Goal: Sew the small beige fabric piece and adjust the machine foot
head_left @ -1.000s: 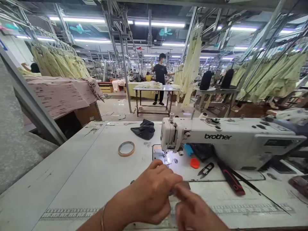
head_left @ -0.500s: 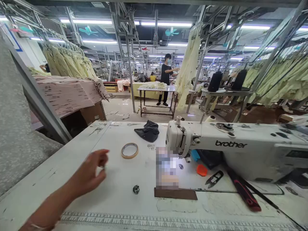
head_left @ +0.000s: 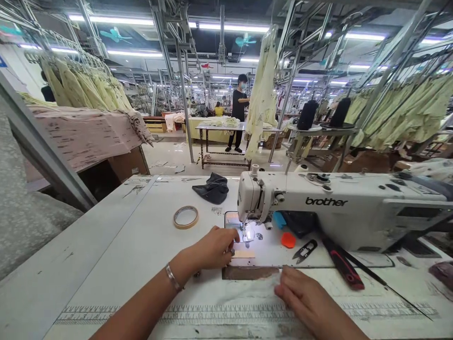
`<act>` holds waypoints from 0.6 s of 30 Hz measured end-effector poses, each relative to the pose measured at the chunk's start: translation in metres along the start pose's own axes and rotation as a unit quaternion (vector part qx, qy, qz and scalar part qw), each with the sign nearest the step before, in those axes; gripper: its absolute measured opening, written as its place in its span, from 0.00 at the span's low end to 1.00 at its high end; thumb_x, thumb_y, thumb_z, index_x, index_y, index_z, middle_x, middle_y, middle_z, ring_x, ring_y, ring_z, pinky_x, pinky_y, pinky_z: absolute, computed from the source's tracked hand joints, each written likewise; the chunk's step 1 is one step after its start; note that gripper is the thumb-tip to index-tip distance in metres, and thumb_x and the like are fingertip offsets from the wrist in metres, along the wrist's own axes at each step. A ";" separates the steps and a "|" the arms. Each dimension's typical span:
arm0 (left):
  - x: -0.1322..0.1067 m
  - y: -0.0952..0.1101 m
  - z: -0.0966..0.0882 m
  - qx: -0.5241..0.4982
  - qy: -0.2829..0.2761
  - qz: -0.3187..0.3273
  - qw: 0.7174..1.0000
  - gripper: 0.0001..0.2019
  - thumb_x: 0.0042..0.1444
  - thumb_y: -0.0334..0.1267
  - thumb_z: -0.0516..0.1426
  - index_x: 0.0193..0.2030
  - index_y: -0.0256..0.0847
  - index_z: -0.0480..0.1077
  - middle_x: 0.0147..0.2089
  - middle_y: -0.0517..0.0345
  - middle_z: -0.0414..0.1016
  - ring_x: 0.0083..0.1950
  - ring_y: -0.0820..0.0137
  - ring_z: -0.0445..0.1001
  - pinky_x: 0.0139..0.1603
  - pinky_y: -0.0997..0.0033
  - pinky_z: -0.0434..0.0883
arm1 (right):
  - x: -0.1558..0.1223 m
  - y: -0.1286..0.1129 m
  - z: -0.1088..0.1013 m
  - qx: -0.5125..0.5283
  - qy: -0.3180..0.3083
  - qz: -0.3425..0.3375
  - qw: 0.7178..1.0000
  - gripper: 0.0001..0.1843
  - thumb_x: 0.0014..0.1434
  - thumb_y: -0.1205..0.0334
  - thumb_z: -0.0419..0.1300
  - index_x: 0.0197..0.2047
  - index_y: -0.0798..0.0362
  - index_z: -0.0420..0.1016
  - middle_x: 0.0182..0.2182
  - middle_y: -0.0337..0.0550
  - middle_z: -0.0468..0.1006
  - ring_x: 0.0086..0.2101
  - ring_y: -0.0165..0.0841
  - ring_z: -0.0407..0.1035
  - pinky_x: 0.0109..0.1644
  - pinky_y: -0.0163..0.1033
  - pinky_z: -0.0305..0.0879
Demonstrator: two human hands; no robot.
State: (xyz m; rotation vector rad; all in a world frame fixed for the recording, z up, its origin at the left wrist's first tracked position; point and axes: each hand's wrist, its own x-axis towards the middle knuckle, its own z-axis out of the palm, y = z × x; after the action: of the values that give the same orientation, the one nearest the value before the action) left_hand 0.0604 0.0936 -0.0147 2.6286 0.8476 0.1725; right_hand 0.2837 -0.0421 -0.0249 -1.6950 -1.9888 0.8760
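Observation:
My left hand (head_left: 218,248), a bracelet on its wrist, is beside the needle area of the white sewing machine (head_left: 325,202). Its fingers are pinched; whether something small is between them I cannot make out. By the table's front, my right hand (head_left: 299,293) has its thumb and fingers closed together, with a faint whitish bit at the tips that I cannot name. Between the hands lies a brown strip (head_left: 247,273). The lit presser foot (head_left: 245,232) stands just beyond my left fingertips. A small metal part (head_left: 197,274) is mostly hidden behind the left wrist.
A tape roll (head_left: 186,217) and a black cloth piece (head_left: 212,189) lie left of the machine. Under its arm are an orange piece (head_left: 288,240), thread snips (head_left: 305,251) and a dark red-handled tool (head_left: 343,264). A printed ruler (head_left: 198,312) runs along the front. A person (head_left: 239,111) stands beyond.
My left hand has moved right, from the bare left part of the table to the needle area. My right hand has come into view at the front. The view has shifted slightly.

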 end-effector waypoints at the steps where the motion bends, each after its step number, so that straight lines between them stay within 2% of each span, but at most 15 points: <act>1: 0.000 -0.004 0.003 -0.001 -0.005 -0.007 1.000 0.14 0.47 0.27 0.51 0.42 0.41 0.63 0.38 0.58 0.72 0.40 0.66 0.70 0.49 0.60 0.65 | 0.001 0.007 0.001 -0.053 0.010 0.023 0.998 0.20 0.64 0.50 0.43 0.25 0.53 0.58 0.29 0.42 0.65 0.32 0.34 0.62 0.38 0.39 0.55; 3: 0.001 -0.008 0.009 0.000 -0.012 -0.015 1.000 0.13 0.48 0.27 0.50 0.40 0.42 0.65 0.39 0.58 0.73 0.42 0.65 0.71 0.50 0.59 0.65 | 0.004 0.015 0.006 -0.103 0.028 0.059 0.993 0.11 0.61 0.54 0.49 0.35 0.52 0.66 0.36 0.44 0.67 0.38 0.37 0.64 0.42 0.41 0.58; 4: 0.002 -0.009 0.010 0.000 -0.014 -0.017 1.000 0.12 0.48 0.27 0.50 0.40 0.42 0.65 0.40 0.58 0.73 0.43 0.65 0.71 0.50 0.59 0.64 | 0.006 0.016 0.010 -0.112 0.038 0.064 0.991 0.12 0.60 0.56 0.52 0.44 0.52 0.66 0.41 0.45 0.67 0.41 0.38 0.64 0.45 0.42 0.58; 6: 0.005 -0.011 0.013 0.002 -0.016 -0.020 1.000 0.10 0.50 0.28 0.51 0.39 0.42 0.66 0.40 0.58 0.73 0.44 0.64 0.71 0.51 0.58 0.65 | 0.014 0.015 0.022 -0.129 0.058 0.049 0.989 0.25 0.55 0.58 0.60 0.55 0.50 0.62 0.47 0.47 0.65 0.46 0.41 0.63 0.49 0.45 0.59; 7: 0.006 -0.012 0.014 0.002 -0.016 -0.022 1.000 0.10 0.50 0.28 0.51 0.39 0.42 0.67 0.40 0.58 0.73 0.44 0.64 0.71 0.50 0.58 0.65 | 0.019 0.013 0.029 -0.140 0.062 0.034 0.988 0.26 0.53 0.60 0.62 0.54 0.50 0.63 0.48 0.47 0.66 0.46 0.42 0.63 0.49 0.46 0.59; 9: 0.007 -0.016 0.013 0.003 -0.012 -0.032 0.999 0.09 0.51 0.29 0.52 0.39 0.41 0.68 0.40 0.57 0.73 0.43 0.63 0.72 0.50 0.57 0.66 | 0.029 0.010 0.041 -0.156 0.062 0.000 0.986 0.13 0.52 0.67 0.62 0.43 0.52 0.70 0.42 0.46 0.68 0.42 0.42 0.64 0.45 0.46 0.59; 10: 0.006 -0.018 0.012 0.004 -0.007 -0.038 0.999 0.09 0.52 0.29 0.52 0.40 0.41 0.69 0.41 0.55 0.73 0.43 0.62 0.72 0.49 0.56 0.66 | 0.033 0.010 0.045 -0.158 0.060 -0.015 0.986 0.06 0.53 0.70 0.60 0.36 0.53 0.70 0.38 0.45 0.69 0.40 0.40 0.64 0.43 0.44 0.59; 11: 0.003 -0.018 0.009 0.005 0.002 -0.046 0.999 0.10 0.53 0.29 0.52 0.41 0.41 0.69 0.42 0.54 0.72 0.44 0.61 0.72 0.49 0.55 0.66 | 0.035 0.011 0.047 -0.153 0.056 -0.029 0.986 0.04 0.54 0.72 0.57 0.31 0.54 0.68 0.35 0.44 0.69 0.38 0.38 0.64 0.41 0.43 0.59; 13: -0.006 -0.016 0.002 0.006 0.036 -0.067 0.997 0.13 0.55 0.28 0.50 0.45 0.40 0.69 0.46 0.49 0.71 0.47 0.59 0.70 0.50 0.53 0.66 | 0.033 0.014 0.044 -0.141 0.054 -0.058 0.987 0.08 0.59 0.71 0.51 0.28 0.55 0.64 0.31 0.43 0.69 0.35 0.35 0.64 0.39 0.39 0.59; 15: -0.019 -0.005 -0.002 0.006 0.085 -0.094 0.992 0.15 0.58 0.27 0.47 0.50 0.38 0.67 0.49 0.47 0.69 0.51 0.59 0.68 0.52 0.52 0.65 | 0.025 0.017 0.035 -0.104 0.070 -0.080 0.989 0.12 0.64 0.65 0.46 0.28 0.54 0.61 0.29 0.42 0.67 0.33 0.33 0.64 0.37 0.36 0.61; 18: -0.037 0.025 0.011 -0.064 0.143 -0.088 0.984 0.18 0.62 0.36 0.48 0.59 0.40 0.60 0.56 0.46 0.65 0.57 0.60 0.64 0.59 0.53 0.63 | 0.009 0.010 0.022 0.042 0.083 -0.080 0.992 0.17 0.66 0.55 0.44 0.29 0.53 0.63 0.29 0.41 0.67 0.33 0.31 0.65 0.38 0.34 0.62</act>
State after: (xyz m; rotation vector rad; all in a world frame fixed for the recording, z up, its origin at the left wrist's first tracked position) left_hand 0.0463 0.0497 -0.0154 2.4276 1.1166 0.5480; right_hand 0.2749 -0.0372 -0.0490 -1.4865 -1.9179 0.7279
